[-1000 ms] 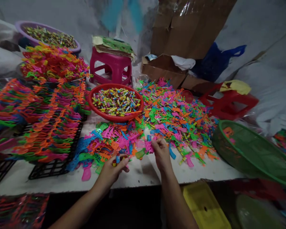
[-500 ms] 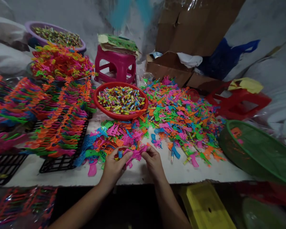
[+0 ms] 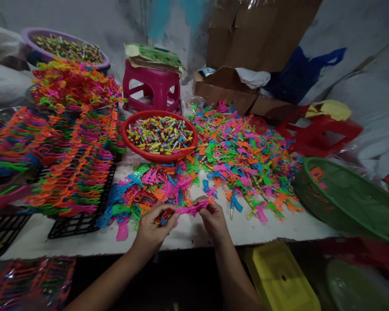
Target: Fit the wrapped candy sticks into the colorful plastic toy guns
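A pink plastic toy gun (image 3: 192, 210) is stretched between my two hands above the front of the white table (image 3: 246, 229). My left hand (image 3: 151, 228) pinches its left end, and a few small coloured tubes (image 3: 164, 216) sit in the curl of the same hand. At the other end, my right hand (image 3: 216, 222) grips the toy gun with thumb and fingers pressed together. Just behind my hands lies a heap of toy guns (image 3: 162, 183) in pink, blue, green and orange. A larger pile of toy guns mixed with tubes (image 3: 243, 160) spreads to the right.
Behind the heap stands a red basin (image 3: 124, 134) of small tubes. Black racks (image 3: 68, 226) of packed colourful pieces fill the left. A green mesh basket (image 3: 346, 207) leans at the right edge. Farther back are a magenta stool (image 3: 152, 82) and a cardboard box (image 3: 227, 88).
The pink toy gun has shifted slightly right and now lies more level between my hands. My left hand has turned, showing the tubes in its palm. The view has shifted a little.
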The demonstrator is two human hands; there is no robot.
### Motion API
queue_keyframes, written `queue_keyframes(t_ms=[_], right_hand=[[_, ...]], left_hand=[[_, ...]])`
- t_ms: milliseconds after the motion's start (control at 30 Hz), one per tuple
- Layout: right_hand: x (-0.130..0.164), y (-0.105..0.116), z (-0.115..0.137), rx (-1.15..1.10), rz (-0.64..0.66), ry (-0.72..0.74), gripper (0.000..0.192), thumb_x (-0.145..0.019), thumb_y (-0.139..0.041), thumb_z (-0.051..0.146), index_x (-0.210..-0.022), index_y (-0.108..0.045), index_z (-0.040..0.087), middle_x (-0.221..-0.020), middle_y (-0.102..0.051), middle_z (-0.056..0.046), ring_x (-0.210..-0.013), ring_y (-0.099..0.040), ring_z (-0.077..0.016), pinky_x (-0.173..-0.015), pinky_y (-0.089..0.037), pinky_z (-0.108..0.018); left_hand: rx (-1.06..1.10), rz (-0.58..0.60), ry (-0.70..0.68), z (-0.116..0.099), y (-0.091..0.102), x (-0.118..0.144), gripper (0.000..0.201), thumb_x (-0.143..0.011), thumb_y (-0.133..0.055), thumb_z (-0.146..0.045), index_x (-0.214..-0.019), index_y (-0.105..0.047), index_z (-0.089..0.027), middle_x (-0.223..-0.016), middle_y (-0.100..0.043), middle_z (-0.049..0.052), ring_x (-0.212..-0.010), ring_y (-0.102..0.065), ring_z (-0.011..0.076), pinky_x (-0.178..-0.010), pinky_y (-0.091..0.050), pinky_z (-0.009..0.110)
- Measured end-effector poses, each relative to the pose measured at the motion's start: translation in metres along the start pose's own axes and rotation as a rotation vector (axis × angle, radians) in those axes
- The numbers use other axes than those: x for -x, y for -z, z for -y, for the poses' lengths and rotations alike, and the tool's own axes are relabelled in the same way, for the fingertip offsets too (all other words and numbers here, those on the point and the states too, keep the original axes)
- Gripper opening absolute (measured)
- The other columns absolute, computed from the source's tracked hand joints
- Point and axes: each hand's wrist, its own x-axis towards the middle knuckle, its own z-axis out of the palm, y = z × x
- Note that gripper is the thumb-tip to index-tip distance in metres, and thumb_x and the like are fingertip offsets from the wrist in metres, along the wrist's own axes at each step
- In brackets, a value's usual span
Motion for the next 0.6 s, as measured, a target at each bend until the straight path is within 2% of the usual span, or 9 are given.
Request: queue_keyframes(t_ms=[133,267,400,467,533,600], right_hand=[[0.002,0.003,0.006,-0.016,0.047,0.090,0.018,-0.063,-0.066,0.035,-0.074,-0.064,0.021,-0.075,-0.056,-0.002,-0.070,-0.051,-0.0165,-0.065,-0.040,-0.028],[0.003,0.002,0.008,-0.049,0.055,0.091,0.019,-0.064,-0.065,0.038,-0.074,-0.065,0.022,-0.074,-0.057,-0.002,-0.069,-0.051,-0.0163,-0.064,-0.041,-0.028],[0.003,0.000,0.004,-0.086,-0.024,-0.016,0.020,-0.063,-0.068,0.039,-0.074,-0.066,0.022,-0.070,-0.060,-0.001,-0.068,-0.054,-0.0154,-0.067,-0.042,-0.028],[0.002,0.001,0.001,-0.124,-0.037,-0.057,0.029,-0.061,-0.069,0.045,-0.081,-0.067,0.023,-0.078,-0.063,-0.003,-0.075,-0.056,-0.0179,-0.071,-0.043,-0.031],[0.002,0.001,-0.001,-0.168,-0.007,-0.082,0.043,-0.062,-0.065,0.053,-0.093,-0.065,0.024,-0.091,-0.064,-0.006,-0.084,-0.057,-0.0208,-0.075,-0.043,-0.034],[0.003,0.001,-0.003,-0.185,0.075,-0.100,0.052,-0.064,-0.059,0.058,-0.102,-0.062,0.023,-0.098,-0.063,-0.007,-0.091,-0.056,-0.0225,-0.078,-0.043,-0.036]], left_hand=[[-0.033,0.012,-0.050,0.002,0.001,0.001,0.012,-0.063,-0.065,-0.030,-0.069,-0.065,-0.020,-0.063,-0.061,0.002,-0.052,-0.054,0.0132,-0.046,-0.040,0.021],[-0.047,0.030,-0.049,0.004,-0.001,0.002,0.013,-0.065,-0.063,-0.031,-0.071,-0.064,-0.020,-0.062,-0.060,0.000,-0.048,-0.051,0.0109,-0.045,-0.040,0.020],[0.104,0.075,0.114,0.006,-0.005,0.001,0.020,-0.066,-0.063,-0.036,-0.073,-0.059,-0.017,-0.048,-0.050,-0.005,-0.036,-0.042,0.0069,-0.036,-0.033,0.018],[0.234,0.086,0.228,0.007,-0.006,-0.001,0.022,-0.067,-0.062,-0.037,-0.070,-0.055,-0.016,-0.039,-0.043,-0.008,-0.031,-0.036,0.0048,-0.032,-0.025,0.016],[0.353,0.078,0.336,0.007,-0.006,-0.005,0.025,-0.068,-0.061,-0.038,-0.064,-0.052,-0.015,-0.033,-0.038,-0.009,-0.028,-0.030,0.0033,-0.031,-0.018,0.015],[0.448,0.070,0.424,0.008,-0.006,-0.008,0.027,-0.068,-0.061,-0.038,-0.061,-0.051,-0.014,-0.030,-0.037,-0.009,-0.027,-0.026,0.0024,-0.029,-0.014,0.014]])
